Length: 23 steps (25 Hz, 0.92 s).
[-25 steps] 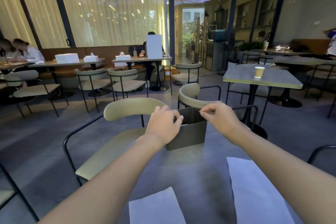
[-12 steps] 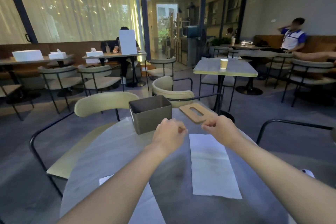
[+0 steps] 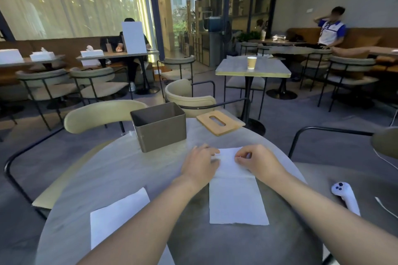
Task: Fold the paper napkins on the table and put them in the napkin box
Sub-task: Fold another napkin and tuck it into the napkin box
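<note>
A long white paper napkin (image 3: 235, 196) lies flat on the round grey table (image 3: 120, 178), right of centre. My left hand (image 3: 201, 163) rests on its far left corner, fingers curled down on the paper. My right hand (image 3: 257, 160) pinches the far right corner between thumb and forefinger. A second white napkin (image 3: 112, 219) lies at the near left, partly under my left forearm. The grey napkin box (image 3: 159, 128) stands open and looks empty at the table's far side, left of my hands. Its wooden slotted lid (image 3: 219, 122) lies flat to the right of the box.
A white handheld controller (image 3: 346, 197) and a white cable lie on the chair seat at the right. Beige chairs with black frames stand behind and beside the table. Another table with a paper cup (image 3: 251, 62) stands further back. People sit at distant tables.
The box's wooden lid has gone from the box to the table beside it. Both hands came back from the box and dropped onto the far end of the right napkin.
</note>
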Available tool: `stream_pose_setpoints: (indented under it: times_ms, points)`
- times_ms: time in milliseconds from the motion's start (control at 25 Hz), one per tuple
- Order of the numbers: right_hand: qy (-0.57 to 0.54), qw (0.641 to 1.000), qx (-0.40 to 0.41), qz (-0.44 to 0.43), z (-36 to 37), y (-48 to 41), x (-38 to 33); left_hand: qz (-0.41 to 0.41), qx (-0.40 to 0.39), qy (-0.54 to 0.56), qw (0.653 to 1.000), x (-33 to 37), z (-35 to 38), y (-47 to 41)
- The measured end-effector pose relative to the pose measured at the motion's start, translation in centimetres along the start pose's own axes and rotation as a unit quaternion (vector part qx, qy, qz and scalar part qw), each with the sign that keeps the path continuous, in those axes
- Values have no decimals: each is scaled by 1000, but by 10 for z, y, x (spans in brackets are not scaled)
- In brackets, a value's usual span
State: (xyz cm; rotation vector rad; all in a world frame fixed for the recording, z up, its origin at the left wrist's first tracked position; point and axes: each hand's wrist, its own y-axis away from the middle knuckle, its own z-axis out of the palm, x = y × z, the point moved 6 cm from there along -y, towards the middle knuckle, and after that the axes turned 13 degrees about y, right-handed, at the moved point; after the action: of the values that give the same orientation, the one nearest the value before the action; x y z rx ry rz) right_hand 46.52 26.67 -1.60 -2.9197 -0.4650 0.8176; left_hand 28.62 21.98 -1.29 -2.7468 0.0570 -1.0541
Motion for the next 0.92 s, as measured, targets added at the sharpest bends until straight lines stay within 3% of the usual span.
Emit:
stream_pose_setpoints:
  times_ms: [200,280,360,400,480,680,760,840,920]
  points:
    - [0,999,29,-28,-2,0,-14,41,11,-18,999,5,-16,5]
    - [-120,991,49,-20,-10,2,-28,53,51,-10,997,10,-45,9]
    - [-312,949,-47,25,-1,3,-46,37,90,27,995,9,-83,15]
    - [-355,928,-110,33,7,5,-56,29,101,43,994,9,-100,17]
    - [-358,917,-176,-6,18,10,-82,17,114,68,991,7,-130,27]
    - [-375,915,-143,-41,23,14,-130,-20,185,77,980,-13,-173,56]
    - [-383,912,-143,-28,25,12,-139,-75,221,120,965,-28,-182,64]
    - [-389,909,-148,-22,25,9,-144,-160,177,195,951,-41,-179,70]
    - [-395,904,-162,-20,24,8,-150,-229,74,262,935,-51,-162,76]
